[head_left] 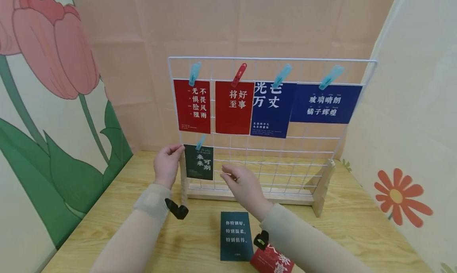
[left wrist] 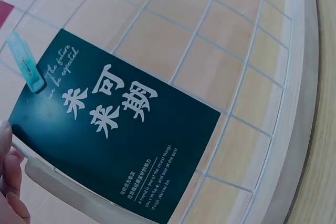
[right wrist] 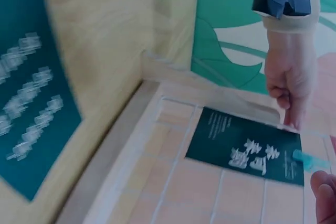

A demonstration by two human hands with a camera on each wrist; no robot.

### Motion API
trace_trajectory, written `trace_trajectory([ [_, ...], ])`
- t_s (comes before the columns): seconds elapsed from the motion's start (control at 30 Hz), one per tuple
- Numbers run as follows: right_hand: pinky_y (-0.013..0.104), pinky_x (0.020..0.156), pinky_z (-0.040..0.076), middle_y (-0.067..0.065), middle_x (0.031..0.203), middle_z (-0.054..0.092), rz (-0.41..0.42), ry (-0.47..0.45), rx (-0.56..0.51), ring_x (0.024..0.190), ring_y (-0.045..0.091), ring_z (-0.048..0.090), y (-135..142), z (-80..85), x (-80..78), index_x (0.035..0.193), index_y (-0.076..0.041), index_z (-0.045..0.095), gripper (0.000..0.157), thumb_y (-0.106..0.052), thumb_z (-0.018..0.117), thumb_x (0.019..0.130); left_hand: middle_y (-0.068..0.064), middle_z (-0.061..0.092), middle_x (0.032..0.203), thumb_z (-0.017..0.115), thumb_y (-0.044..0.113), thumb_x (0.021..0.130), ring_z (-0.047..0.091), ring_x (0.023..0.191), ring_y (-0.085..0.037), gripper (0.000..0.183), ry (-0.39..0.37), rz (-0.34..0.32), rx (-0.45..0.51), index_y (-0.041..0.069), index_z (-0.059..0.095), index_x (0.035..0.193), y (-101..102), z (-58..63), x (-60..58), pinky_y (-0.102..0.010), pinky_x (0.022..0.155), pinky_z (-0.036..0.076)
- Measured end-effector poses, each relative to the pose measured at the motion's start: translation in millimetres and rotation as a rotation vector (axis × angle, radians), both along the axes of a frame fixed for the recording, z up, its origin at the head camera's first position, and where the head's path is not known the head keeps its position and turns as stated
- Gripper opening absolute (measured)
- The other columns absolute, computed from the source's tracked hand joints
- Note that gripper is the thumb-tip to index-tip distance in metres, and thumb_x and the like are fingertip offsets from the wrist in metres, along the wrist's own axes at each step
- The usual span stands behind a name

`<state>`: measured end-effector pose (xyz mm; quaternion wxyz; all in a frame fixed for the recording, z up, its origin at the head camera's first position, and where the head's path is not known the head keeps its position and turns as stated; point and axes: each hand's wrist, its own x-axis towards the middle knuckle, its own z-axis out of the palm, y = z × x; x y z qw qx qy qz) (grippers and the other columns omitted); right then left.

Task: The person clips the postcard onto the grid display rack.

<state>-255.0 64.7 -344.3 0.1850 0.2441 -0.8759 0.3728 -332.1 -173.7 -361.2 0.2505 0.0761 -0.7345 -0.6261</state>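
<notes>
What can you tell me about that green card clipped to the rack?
The green card is dark, rectangular and looks like stiff, slightly shiny paper. It bears large white Chinese characters, small print below and English script near its top edge. It hangs upright against the white wire rack, at lower left, beneath a red card. A light-blue clip grips its top edge; the left hand pinches its upper left corner.
</notes>
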Motion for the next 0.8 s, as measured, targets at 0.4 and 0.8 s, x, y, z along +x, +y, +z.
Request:
trace_trajectory([
  [0.4,0.033,0.077,0.055,0.004,0.11,0.069,-0.224,-0.105,0.013,0.095,0.017,0.066,83.0,-39.8,14.5,0.121,-0.01,0.066,0.03,-0.018,0.067,0.092,-0.005,0.054,0.101,0.073,0.036,0.086,0.049,0.077,-0.019,0.033,0.013,0.076,0.008,0.011,0.068,0.106,1.8,-15.5,19.5,-0.031,0.061,0.042],
  [0.8,0.034,0.07,0.055,0.009,0.102,0.071,-0.347,-0.157,0.041,0.088,0.022,0.067,144.3,-75.8,21.1,0.115,-0.004,0.068,0.027,-0.012,0.068,0.09,-0.005,0.055,0.105,0.07,0.023,0.089,0.047,0.083,-0.021,0.018,-0.058,-0.064,-0.063,0.01,0.067,0.101,39.3,-47.6,57.4,-0.034,0.07,0.04],
])
